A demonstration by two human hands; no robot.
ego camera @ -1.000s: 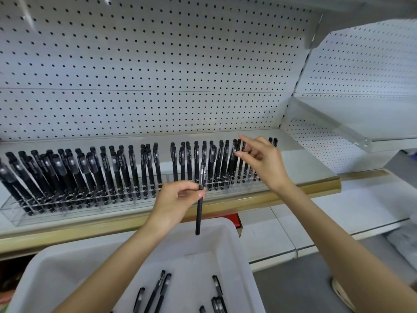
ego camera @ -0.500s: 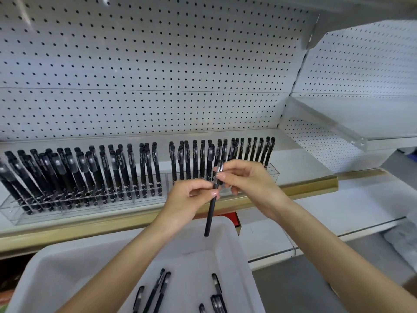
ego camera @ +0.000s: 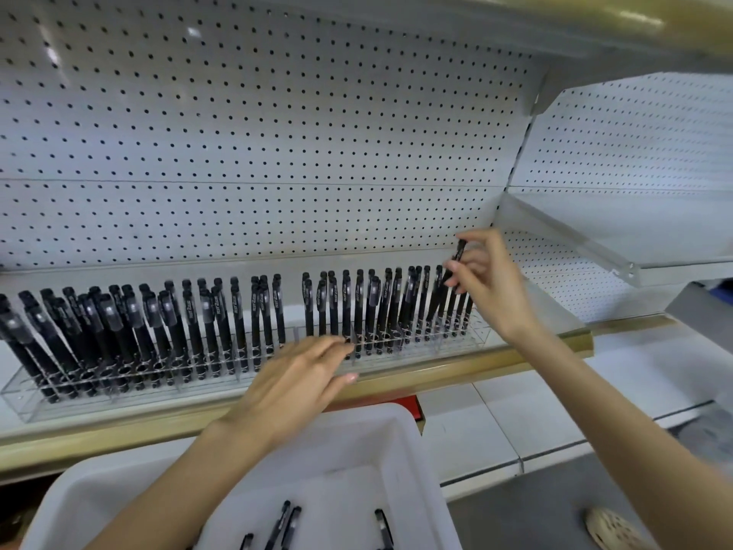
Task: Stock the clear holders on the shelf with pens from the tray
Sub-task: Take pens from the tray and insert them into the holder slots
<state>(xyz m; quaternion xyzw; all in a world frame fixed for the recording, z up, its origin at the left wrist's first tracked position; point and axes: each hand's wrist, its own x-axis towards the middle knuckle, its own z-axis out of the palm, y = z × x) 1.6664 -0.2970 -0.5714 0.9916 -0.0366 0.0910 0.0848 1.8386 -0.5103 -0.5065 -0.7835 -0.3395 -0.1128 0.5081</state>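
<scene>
My right hand (ego camera: 490, 281) pinches a black pen (ego camera: 457, 260) and holds it upright over the right end of the clear holder (ego camera: 472, 339) on the shelf. Rows of black pens (ego camera: 357, 307) stand in this holder, and more fill a second clear holder (ego camera: 23, 402) to the left. My left hand (ego camera: 295, 385) hovers with straight fingers and nothing in it, in front of the holders and above the white tray (ego camera: 408, 434). A few loose pens (ego camera: 287, 524) lie in the tray's bottom.
A white pegboard wall (ego camera: 258, 152) backs the shelf, whose front edge is a wooden strip (ego camera: 436, 369). A clear angled divider (ego camera: 571, 242) juts out at the right beside another shelf bay. A shoe (ego camera: 613, 529) shows on the floor at lower right.
The pen passed from my left hand to my right hand, which carried it up and right over the holder's right end. My left hand let go and spread flat.
</scene>
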